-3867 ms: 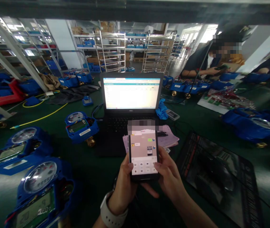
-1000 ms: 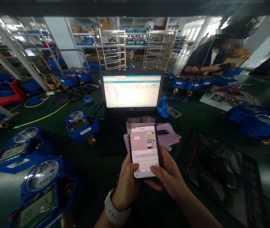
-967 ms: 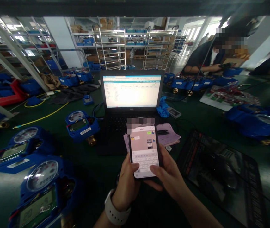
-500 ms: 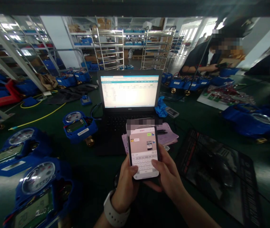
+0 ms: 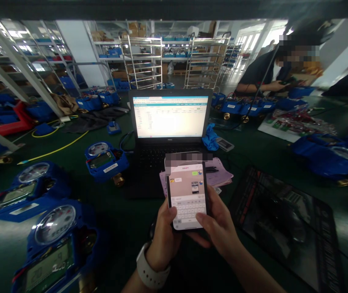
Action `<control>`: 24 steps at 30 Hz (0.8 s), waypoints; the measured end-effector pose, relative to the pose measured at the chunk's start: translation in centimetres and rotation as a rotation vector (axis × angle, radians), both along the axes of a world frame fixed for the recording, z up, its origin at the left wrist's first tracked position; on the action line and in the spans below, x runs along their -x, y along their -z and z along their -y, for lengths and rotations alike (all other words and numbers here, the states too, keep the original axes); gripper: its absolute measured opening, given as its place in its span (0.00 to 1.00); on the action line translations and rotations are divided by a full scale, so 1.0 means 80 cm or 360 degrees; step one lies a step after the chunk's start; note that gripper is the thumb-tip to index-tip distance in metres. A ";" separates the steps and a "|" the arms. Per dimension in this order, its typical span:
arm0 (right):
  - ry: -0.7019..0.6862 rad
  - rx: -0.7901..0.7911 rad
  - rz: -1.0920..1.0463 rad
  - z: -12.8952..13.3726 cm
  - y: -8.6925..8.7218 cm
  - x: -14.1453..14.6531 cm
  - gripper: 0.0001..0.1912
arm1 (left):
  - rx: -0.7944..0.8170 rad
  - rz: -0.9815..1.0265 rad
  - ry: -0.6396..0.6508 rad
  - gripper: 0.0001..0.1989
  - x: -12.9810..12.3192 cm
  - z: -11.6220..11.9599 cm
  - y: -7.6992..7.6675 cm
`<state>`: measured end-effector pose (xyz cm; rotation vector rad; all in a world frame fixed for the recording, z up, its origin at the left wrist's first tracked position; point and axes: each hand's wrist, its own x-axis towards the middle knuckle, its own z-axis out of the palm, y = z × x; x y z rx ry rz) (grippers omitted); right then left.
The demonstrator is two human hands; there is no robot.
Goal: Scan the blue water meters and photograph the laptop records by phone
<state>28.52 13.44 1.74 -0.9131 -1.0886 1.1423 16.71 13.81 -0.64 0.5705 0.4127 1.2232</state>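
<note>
Both hands have fingers curled around a phone (image 5: 189,193): the left hand (image 5: 164,230) grips its lower left side, the right hand (image 5: 221,224) its lower right. Thumbs are over the on-screen keyboard, left one by the edge, right one near the bottom keys; can't really tell if either is pressing. There's a chat open above the keys, too small to read. The phone's held up in front of an open laptop (image 5: 170,118), hiding part of the laptop's keyboard and some purple papers (image 5: 221,173). White watch strap (image 5: 152,270) on the left wrist. Off to the right there's a dark mouse mat (image 5: 320,232), and to the left a few blue meters (image 5: 53,240) with round dials sit on the green table (image 5: 62,165). Further out, a co-worker (image 5: 253,77) is handling something dark, and shiny metal racks (image 5: 143,63) stand behind the laptop.
</note>
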 end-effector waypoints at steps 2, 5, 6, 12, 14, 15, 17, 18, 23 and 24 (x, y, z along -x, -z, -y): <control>-0.0025 -0.0005 -0.0022 0.000 0.000 0.000 0.24 | 0.0020 -0.0035 0.0048 0.18 -0.001 -0.001 0.000; -0.0078 0.0018 -0.0047 0.001 0.001 0.000 0.24 | 0.0060 -0.0064 0.0064 0.21 0.000 -0.002 -0.001; -0.0086 0.0030 -0.0051 0.001 0.001 -0.001 0.24 | 0.0054 -0.0049 0.0059 0.22 0.000 -0.002 -0.002; -0.0055 0.0124 -0.0032 -0.002 0.003 -0.005 0.26 | 0.0076 -0.0057 -0.0008 0.23 0.001 0.003 0.009; -0.0058 0.0134 -0.0024 -0.001 0.005 -0.005 0.27 | 0.0153 -0.0125 -0.0064 0.23 0.000 0.004 0.013; -0.0056 0.0135 -0.0028 -0.001 0.006 -0.006 0.27 | 0.0179 -0.0143 -0.0066 0.23 0.000 0.003 0.013; -0.0053 0.0124 -0.0041 0.000 0.007 -0.005 0.26 | 0.0154 -0.0132 -0.0045 0.22 -0.001 0.002 0.010; -0.0051 0.0111 -0.0042 0.000 0.008 -0.005 0.25 | 0.0123 -0.0125 -0.0017 0.22 -0.001 0.002 0.008; -0.0007 0.0092 -0.0018 -0.001 0.007 0.000 0.20 | 0.0081 -0.0161 0.0004 0.21 0.002 0.002 -0.004; 0.0011 0.0095 -0.0008 -0.001 0.006 0.000 0.19 | 0.0071 -0.0155 0.0005 0.21 0.002 0.002 -0.004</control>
